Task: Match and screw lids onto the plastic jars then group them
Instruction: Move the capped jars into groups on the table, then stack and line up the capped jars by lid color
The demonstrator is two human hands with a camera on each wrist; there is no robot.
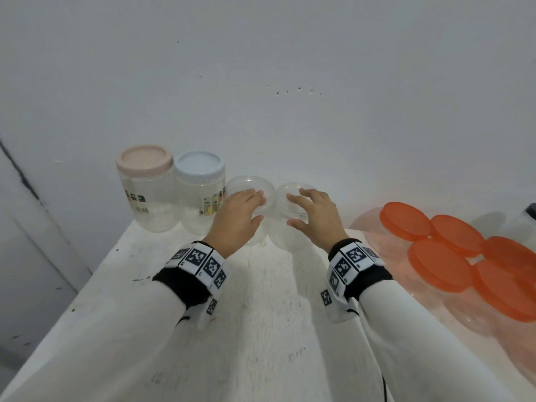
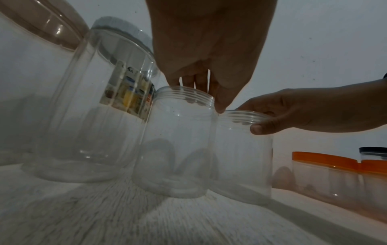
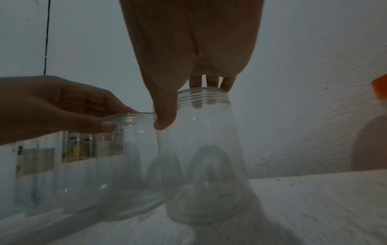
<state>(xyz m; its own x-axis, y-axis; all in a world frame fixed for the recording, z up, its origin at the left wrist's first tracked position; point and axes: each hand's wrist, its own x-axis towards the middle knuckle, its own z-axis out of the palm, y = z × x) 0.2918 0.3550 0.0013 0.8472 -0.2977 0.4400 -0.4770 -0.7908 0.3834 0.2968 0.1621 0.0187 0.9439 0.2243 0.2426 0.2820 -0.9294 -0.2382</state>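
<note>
Two clear lidless plastic jars stand side by side at the back of the white table (image 1: 261, 314). My left hand (image 1: 255, 207) grips the threaded rim of the left jar (image 1: 240, 184), fingers inside the mouth and thumb outside. In the same way, my right hand (image 1: 295, 210) grips the rim of the right jar (image 1: 285, 239). The left wrist view shows my left hand (image 2: 205, 99) on the left jar (image 2: 176, 140), touching the right jar (image 2: 243, 157). Seen from the right wrist, my right hand (image 3: 186, 112) holds the right jar (image 3: 205, 149), which looks slightly tilted.
A pink-lidded jar (image 1: 145, 187) and a blue-lidded jar (image 1: 200, 195) stand left of my hands against the wall. Several orange-lidded jars (image 1: 441, 265) crowd the table's right side, with a dark-lidded jar (image 1: 530, 210) at the far right edge.
</note>
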